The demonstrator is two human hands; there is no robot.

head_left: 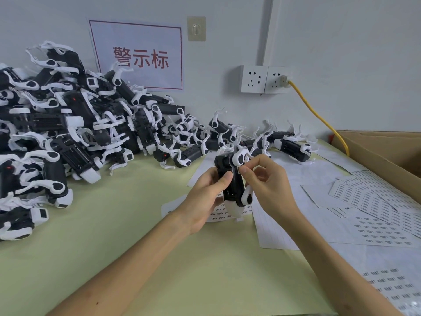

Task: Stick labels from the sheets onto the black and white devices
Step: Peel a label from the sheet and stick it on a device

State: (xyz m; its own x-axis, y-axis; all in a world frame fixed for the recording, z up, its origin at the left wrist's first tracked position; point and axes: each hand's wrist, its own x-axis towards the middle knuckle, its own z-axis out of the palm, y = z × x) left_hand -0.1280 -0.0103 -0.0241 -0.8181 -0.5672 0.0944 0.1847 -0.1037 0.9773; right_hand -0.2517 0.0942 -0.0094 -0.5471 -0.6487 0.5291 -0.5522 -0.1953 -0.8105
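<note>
I hold one black and white device [233,182] upright above the green table. My left hand [206,197] grips its black body from the left, thumb across the front. My right hand [265,181] pinches a small label [238,171] between thumb and forefinger against the device's upper right side. A label sheet [222,214] lies under the device, partly hidden by my hands. More label sheets [373,208] with rows of small printed labels are spread on the right.
A big heap of black and white devices [68,128] fills the left and back of the table [136,224]. A few more devices [293,147] lie behind my hands. A cardboard box [387,151] stands at right. A yellow cable [319,115] runs from the wall socket.
</note>
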